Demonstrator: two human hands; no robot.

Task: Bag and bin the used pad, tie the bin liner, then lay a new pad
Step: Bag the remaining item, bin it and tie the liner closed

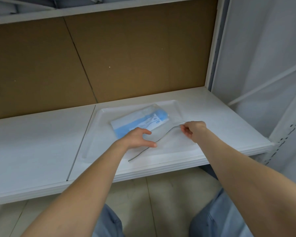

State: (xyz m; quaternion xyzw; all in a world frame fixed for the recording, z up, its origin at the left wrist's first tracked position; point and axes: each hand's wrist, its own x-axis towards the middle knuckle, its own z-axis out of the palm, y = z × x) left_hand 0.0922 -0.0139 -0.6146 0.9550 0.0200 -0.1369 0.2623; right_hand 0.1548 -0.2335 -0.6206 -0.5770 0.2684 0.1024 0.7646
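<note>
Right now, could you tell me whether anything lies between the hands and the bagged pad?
Nothing visible does. The left hand presses on the clear bag beside the blue pad, and the right hand pinches the bag's zip edge, on the white tray.

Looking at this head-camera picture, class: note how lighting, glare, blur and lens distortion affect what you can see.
Head view: soft, even light with faint shadows; the white tray nearly blends into the white shelf; the clear bag shows mainly by its dark edge line; wide-angle bending curves the shelf edge; left hand and right hand look slightly soft.
</note>
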